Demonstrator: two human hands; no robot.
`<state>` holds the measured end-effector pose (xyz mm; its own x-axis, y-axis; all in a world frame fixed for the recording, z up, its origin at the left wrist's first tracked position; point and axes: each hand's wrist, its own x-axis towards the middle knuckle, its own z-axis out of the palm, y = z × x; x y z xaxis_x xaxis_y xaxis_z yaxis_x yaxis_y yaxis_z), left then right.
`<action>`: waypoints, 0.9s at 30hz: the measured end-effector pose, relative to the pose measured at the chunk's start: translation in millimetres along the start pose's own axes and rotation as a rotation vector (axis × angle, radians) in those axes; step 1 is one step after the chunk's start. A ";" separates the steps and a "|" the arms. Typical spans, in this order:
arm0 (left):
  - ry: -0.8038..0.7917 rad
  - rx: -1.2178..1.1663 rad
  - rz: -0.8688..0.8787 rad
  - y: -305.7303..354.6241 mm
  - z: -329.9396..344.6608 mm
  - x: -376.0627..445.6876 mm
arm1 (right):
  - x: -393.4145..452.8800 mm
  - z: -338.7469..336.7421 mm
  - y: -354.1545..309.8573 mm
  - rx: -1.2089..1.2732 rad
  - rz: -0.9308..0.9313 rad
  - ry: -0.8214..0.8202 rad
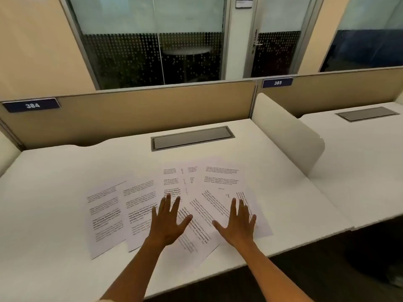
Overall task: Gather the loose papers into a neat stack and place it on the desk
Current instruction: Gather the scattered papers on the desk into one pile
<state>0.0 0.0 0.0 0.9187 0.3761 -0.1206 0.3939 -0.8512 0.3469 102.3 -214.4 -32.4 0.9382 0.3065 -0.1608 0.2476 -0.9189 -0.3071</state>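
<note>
Fingers [166,203] spread over fanned papers [104,214]

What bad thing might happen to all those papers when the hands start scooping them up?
The papers lie fanned out and overlapping, so sweeping them together may crumple a sheet. One sheet's corner reaches almost to the near edge of the desk, so it might slide off. The left hand and right hand are both open and near the middle, so the far-left sheet could get left behind.
</note>
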 end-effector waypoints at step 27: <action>-0.292 -0.232 0.118 -44.4 3.0 105.5 | 45.6 10.7 -37.6 -0.083 0.272 -0.113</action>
<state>79.5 76.4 -30.9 0.9399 0.1320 -0.3150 0.2989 -0.7642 0.5716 133.1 -163.2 -38.2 0.9409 0.0681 -0.3317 0.0146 -0.9868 -0.1612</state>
